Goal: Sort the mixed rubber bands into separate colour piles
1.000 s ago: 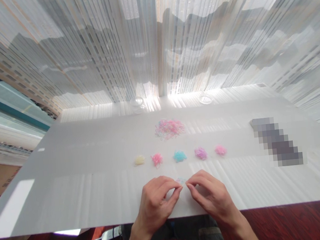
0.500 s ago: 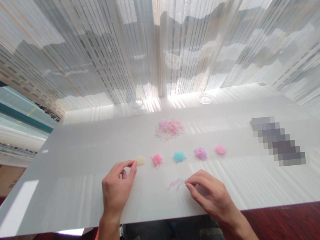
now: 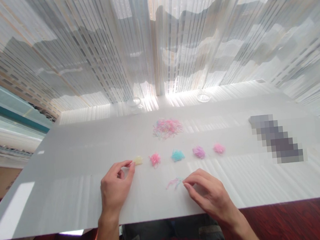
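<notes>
My left hand (image 3: 117,182) is pinched, its thumb and forefinger at the left edge of a small pale yellow pile (image 3: 138,160). What it holds, if anything, is hidden at the fingertips. My right hand (image 3: 209,190) hovers low over the table, thumb and forefinger pinched at the end of a teal rubber band (image 3: 178,181). Beside that lie a few loose pink bands (image 3: 170,183). In a row right of the yellow pile are a hot pink pile (image 3: 155,159), a teal pile (image 3: 177,155), a purple pile (image 3: 199,152) and a light pink pile (image 3: 219,148).
Behind the row lies a larger heap of mixed-colour bands (image 3: 167,128). Two clear round dishes, one at left (image 3: 135,102) and one at right (image 3: 204,97), stand near the table's back edge. A pixelated dark object (image 3: 277,139) lies at right on the white table (image 3: 67,155). Sheer curtains (image 3: 141,42) hang behind.
The view has shifted slightly. By my right fingertips the teal band shows more clearly and lies a little differently. My left hand stays at the yellow pile.
</notes>
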`<state>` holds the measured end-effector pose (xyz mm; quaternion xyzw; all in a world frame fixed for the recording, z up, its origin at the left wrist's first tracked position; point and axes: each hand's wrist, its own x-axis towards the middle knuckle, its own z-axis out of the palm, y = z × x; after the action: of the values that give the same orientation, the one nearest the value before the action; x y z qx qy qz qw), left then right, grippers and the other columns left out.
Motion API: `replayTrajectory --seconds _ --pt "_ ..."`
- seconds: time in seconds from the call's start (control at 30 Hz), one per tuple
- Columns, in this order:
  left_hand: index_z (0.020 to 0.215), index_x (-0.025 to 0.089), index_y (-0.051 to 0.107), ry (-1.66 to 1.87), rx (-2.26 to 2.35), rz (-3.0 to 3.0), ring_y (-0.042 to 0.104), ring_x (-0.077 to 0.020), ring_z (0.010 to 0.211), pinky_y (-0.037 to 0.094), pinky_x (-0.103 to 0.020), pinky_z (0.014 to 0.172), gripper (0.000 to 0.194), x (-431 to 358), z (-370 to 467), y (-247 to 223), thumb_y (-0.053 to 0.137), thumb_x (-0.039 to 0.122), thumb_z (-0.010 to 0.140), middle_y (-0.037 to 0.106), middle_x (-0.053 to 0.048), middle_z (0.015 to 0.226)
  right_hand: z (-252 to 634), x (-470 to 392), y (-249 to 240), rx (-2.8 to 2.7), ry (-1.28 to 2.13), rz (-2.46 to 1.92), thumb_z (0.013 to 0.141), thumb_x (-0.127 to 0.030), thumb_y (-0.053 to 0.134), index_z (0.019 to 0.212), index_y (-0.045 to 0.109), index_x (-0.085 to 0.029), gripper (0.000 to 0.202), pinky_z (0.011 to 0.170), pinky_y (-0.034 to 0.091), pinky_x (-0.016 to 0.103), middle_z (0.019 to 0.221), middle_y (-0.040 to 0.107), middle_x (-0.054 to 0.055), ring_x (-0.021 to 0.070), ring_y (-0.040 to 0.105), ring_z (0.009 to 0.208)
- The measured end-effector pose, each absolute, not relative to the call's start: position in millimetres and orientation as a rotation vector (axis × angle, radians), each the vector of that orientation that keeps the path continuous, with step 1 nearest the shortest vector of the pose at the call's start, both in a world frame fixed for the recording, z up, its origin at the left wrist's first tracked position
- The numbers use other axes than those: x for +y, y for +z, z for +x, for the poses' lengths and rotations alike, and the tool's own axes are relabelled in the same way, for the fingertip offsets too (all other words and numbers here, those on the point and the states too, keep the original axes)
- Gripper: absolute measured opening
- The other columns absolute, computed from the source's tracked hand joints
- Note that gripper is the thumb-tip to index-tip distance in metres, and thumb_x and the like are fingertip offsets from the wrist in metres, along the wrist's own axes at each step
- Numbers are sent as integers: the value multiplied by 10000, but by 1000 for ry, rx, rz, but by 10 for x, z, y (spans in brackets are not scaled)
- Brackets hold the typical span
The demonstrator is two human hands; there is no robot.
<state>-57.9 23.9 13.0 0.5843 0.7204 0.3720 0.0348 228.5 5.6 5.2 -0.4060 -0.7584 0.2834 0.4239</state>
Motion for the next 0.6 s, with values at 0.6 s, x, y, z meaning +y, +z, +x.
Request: replayTrajectory --seconds 0.6 --pt "1010 176 742 1351 2023 2138 539 -109 602 511 -251 686 99 165 -521 133 665 229 976 679 -3 843 2237 55 -86 -1984 404 -1198 973 -76 574 1104 640 -214 202 841 525 405 986 656 75 246 613 949"
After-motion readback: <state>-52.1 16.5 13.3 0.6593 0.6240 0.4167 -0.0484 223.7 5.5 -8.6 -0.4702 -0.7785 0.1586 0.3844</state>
